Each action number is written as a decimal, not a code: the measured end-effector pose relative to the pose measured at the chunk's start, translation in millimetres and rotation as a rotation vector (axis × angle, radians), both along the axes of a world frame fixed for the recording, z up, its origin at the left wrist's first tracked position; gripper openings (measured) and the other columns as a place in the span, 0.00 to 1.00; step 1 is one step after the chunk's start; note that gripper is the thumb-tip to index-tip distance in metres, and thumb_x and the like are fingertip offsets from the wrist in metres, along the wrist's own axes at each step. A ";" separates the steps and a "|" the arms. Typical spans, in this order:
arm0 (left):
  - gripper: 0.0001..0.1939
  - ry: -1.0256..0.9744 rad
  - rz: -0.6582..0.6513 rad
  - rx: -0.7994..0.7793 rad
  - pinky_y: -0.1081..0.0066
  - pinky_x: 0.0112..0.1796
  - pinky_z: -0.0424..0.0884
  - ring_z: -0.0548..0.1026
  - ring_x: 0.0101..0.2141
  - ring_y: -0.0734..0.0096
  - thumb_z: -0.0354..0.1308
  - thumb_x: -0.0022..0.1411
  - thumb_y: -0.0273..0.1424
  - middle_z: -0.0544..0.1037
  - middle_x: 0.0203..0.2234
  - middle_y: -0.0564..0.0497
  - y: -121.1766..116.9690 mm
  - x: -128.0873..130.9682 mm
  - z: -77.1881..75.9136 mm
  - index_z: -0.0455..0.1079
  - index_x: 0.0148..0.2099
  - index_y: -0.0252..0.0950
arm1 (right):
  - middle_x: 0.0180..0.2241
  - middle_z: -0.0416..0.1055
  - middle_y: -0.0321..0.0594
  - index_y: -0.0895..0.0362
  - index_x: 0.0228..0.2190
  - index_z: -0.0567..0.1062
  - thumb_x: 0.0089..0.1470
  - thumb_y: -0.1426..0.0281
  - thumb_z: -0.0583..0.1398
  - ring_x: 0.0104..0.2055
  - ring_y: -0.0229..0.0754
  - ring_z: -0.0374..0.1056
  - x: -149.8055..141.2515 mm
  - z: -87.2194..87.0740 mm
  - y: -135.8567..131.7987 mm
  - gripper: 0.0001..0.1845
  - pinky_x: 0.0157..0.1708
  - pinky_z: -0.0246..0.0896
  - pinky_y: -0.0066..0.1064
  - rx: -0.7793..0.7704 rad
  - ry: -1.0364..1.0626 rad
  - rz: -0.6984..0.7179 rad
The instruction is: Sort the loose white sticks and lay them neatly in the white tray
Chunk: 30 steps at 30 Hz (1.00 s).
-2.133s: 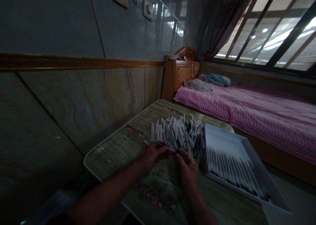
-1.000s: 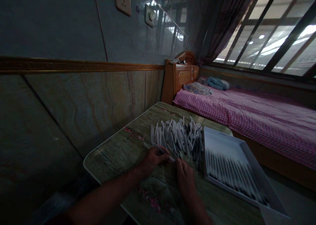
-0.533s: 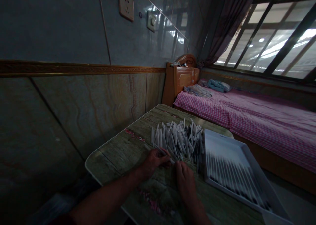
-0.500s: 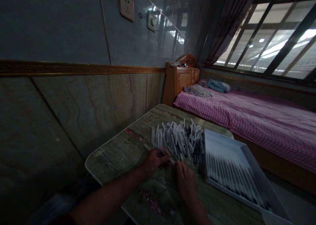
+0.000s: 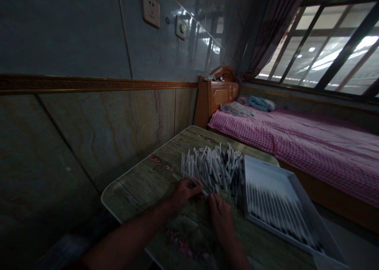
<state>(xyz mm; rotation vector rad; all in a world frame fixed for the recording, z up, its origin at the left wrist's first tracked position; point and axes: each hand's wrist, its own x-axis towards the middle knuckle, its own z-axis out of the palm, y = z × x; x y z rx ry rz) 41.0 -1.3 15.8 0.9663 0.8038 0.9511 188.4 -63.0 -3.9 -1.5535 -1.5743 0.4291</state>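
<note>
Slender pale stick (image 5: 197, 184) at lower centre, pinched in the person's left hand (image 5: 185, 191), right hand (image 5: 219, 210) closed at its other end, above the wood-patterned desk (image 5: 136, 191).

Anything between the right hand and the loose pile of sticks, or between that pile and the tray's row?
Nothing visible blocks the right hand from the loose pile; the tray's side wall separates pile and row.
</note>
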 end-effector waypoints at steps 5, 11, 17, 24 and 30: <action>0.21 0.010 0.004 0.001 0.74 0.22 0.68 0.75 0.20 0.72 0.70 0.41 0.42 0.77 0.19 0.53 1.8 1.1 -2.2 0.69 0.31 0.33 | 0.20 0.67 0.35 0.52 0.21 0.66 0.63 0.57 0.42 0.23 0.39 0.64 -1.8 3.6 -0.1 0.25 0.24 0.52 0.29 -0.017 -0.010 0.019; 0.20 -0.003 0.026 0.011 0.73 0.23 0.69 0.75 0.21 0.71 0.70 0.42 0.41 0.76 0.20 0.54 3.7 1.6 -7.9 0.69 0.31 0.33 | 0.21 0.65 0.32 0.52 0.24 0.64 0.60 0.56 0.48 0.24 0.38 0.63 -3.1 6.3 -2.8 0.18 0.25 0.53 0.28 -0.024 0.041 -0.007; 0.20 0.024 -0.010 0.041 0.73 0.22 0.68 0.73 0.19 0.71 0.69 0.41 0.42 0.76 0.18 0.53 -0.4 1.4 -1.3 0.69 0.30 0.33 | 0.19 0.65 0.34 0.51 0.21 0.64 0.60 0.54 0.46 0.22 0.39 0.62 0.0 2.5 1.6 0.22 0.23 0.52 0.30 -0.009 0.018 -0.044; 0.20 0.008 0.017 0.054 0.74 0.22 0.67 0.72 0.19 0.73 0.69 0.42 0.42 0.75 0.18 0.54 2.4 1.8 -4.4 0.69 0.29 0.33 | 0.20 0.67 0.32 0.52 0.24 0.65 0.61 0.58 0.48 0.23 0.38 0.64 -4.5 4.4 -3.8 0.18 0.23 0.52 0.29 -0.014 -0.012 0.012; 0.19 0.025 -0.026 0.062 0.76 0.20 0.64 0.71 0.17 0.74 0.68 0.44 0.43 0.75 0.17 0.54 -1.6 1.5 -0.5 0.68 0.29 0.34 | 0.21 0.69 0.34 0.51 0.23 0.68 0.62 0.59 0.45 0.23 0.39 0.65 -1.7 -4.1 -1.7 0.21 0.24 0.54 0.30 -0.005 -0.042 0.006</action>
